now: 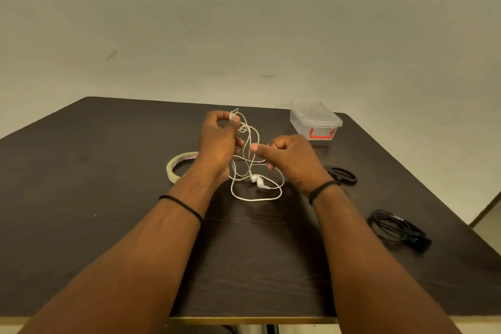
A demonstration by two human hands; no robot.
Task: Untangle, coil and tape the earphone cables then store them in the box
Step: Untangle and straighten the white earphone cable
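Both hands are up over the dark desk (108,171), working a tangle of white earphone cable (250,160). The left hand (218,141) is raised, fingers curled, pinching a bunch of cable loops at its fingertips. The right hand (291,158) sits just beside it, fingers curled in and thumb pointing left toward the strands; it looks to have a strand caught under the fingers, though the grip itself is hidden. From the hands the cable hangs in loose loops down to the desk, where the white earbuds (257,181) lie between the two wrists.

To the left, touching nothing, lies a roll of clear tape (173,168); red lettering runs round its inner core, too blurred and turned to read. At the far right corner stands the clear plastic box (314,119), lid on, with a red latch on its front. Black scissors (342,174) rest near the right wrist, and a coiled black earphone cable (397,228) lies by the right edge. Each wrist wears a thin black band.
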